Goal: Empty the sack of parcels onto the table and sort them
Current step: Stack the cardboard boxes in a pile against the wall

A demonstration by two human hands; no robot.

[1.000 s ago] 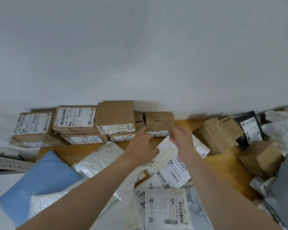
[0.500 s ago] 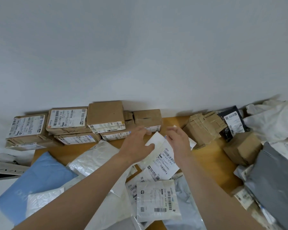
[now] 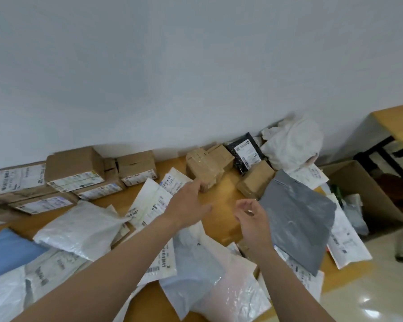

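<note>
Both hands are empty: left hand [image 3: 186, 205], fingers [image 3: 195, 186] straight, stretches toward the taped box [image 3: 204, 170] at the back of the worktop [image 3: 222, 201]; right hand [image 3: 251, 217] hangs loosely curled. Best grip the box by two sides and add it to the boxes [image 3: 75, 170] by the wall [image 3: 196, 66].
</note>
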